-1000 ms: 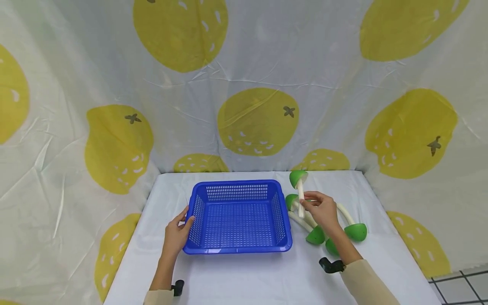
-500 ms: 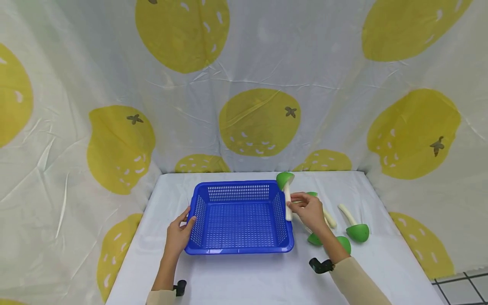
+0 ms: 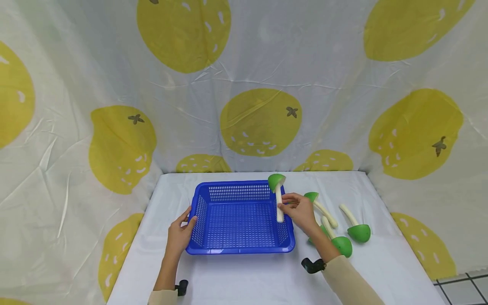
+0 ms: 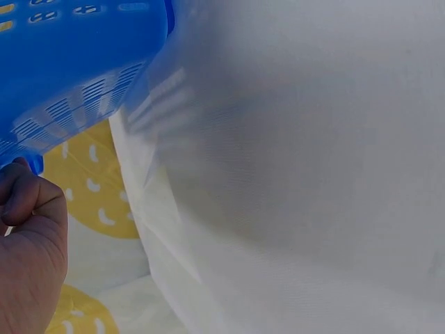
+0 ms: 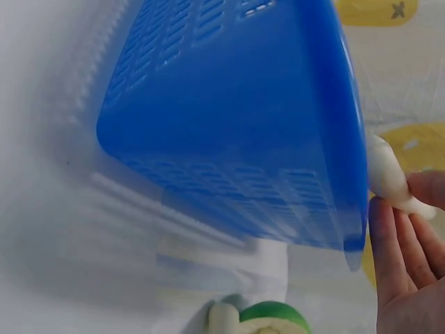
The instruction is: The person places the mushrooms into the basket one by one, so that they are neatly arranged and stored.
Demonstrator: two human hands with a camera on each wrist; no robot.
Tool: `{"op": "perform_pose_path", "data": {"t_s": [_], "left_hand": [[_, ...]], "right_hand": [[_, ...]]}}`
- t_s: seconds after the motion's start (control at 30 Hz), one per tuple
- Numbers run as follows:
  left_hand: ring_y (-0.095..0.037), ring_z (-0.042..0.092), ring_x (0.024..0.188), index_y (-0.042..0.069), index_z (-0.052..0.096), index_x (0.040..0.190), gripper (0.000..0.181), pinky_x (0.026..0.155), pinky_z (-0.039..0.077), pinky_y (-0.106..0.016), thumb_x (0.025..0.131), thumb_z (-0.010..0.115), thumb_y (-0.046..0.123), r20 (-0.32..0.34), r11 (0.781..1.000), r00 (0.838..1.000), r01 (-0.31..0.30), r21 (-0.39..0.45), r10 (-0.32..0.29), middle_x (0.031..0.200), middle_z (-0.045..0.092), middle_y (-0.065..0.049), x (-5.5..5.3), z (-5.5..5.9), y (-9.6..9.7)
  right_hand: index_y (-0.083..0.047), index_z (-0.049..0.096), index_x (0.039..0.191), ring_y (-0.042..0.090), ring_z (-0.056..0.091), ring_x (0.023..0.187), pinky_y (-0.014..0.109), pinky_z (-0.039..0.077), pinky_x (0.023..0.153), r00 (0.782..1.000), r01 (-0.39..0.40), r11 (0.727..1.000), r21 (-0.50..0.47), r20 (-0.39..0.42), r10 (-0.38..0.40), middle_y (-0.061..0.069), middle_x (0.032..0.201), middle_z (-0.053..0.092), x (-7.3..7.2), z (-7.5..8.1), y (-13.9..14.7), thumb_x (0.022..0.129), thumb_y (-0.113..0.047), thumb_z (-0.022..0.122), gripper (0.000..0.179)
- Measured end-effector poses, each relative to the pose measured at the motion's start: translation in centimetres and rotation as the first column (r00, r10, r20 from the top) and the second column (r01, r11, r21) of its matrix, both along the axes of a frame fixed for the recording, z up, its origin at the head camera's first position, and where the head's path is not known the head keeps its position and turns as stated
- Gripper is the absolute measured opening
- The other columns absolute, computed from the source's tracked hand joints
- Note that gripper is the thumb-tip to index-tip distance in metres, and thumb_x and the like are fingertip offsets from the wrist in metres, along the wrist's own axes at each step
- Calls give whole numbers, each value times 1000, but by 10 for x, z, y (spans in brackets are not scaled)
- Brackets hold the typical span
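Observation:
A blue plastic basket with slotted sides stands on the white table. My left hand grips its left rim, thumb over the edge; in the left wrist view the curled fingers meet the rim. Over the basket's right side, my right hand pinches the white stem of a green-capped toy mushroom, held nearly upright with the cap on top. From the right wrist view, thumb and fingers press on the white stem just past the rim.
Several more green-capped mushrooms lie right of the basket, one farther right and one by the forearm. Behind the table hangs a lemon-print cloth. White tablecloth shows in front of the basket.
My right hand has carried the mushroom leftward from beside the basket to over its right side. More of the lying mushrooms shows now. The left hand keeps its grip on the rim.

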State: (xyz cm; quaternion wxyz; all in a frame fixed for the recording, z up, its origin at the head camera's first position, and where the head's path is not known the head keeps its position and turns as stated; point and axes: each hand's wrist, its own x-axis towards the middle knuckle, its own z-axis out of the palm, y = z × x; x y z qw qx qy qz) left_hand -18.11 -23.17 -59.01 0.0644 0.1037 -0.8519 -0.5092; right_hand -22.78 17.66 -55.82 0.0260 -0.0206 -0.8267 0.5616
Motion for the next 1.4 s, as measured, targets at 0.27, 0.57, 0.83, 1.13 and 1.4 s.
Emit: {"op": "perform_pose_path", "data": {"t_s": [0.27,0.57,0.83,1.13,1.4], "left_hand": [[-30,77,91,17,53,151,52,68,60,-28,102,66,29,4,1000,1000,-2,19,2,111,59,-15,0,0,-1],[-30,77,87,14,53,151,54,66,59,-28,102,66,32,-21,1000,1000,-5,30,6,109,59,-16,1,-1,2],[-30,77,89,15,53,151,54,67,60,-30,102,67,32,-9,999,1000,-17,35,17,111,59,-15,1,-2,1],[-24,76,87,19,54,151,53,68,59,-28,102,67,31,1,999,1000,-23,38,23,112,60,-14,0,-2,2],[-24,75,85,19,55,150,52,66,58,-25,101,68,30,-6,999,1000,-26,44,27,112,60,-15,0,-2,1]], "right_hand": [[-5,71,124,17,72,86,28,60,70,999,-28,999,-31,19,28,15,109,75,-2,-5,-18,89,-13,82,39],[-6,72,121,16,72,82,26,58,68,999,-45,998,-35,-11,45,13,106,74,-3,-5,-33,87,-14,83,36],[-3,72,120,19,74,81,37,62,71,998,-70,993,-99,-1,70,15,104,74,-5,-5,-46,87,-7,82,35],[-6,74,117,19,74,80,32,60,66,996,-87,994,-59,-2,87,11,100,76,-9,-8,-64,85,-9,84,34],[-4,73,119,17,72,77,36,60,65,993,-114,991,-76,26,116,9,96,73,-11,-14,-82,84,-8,83,37]]}}
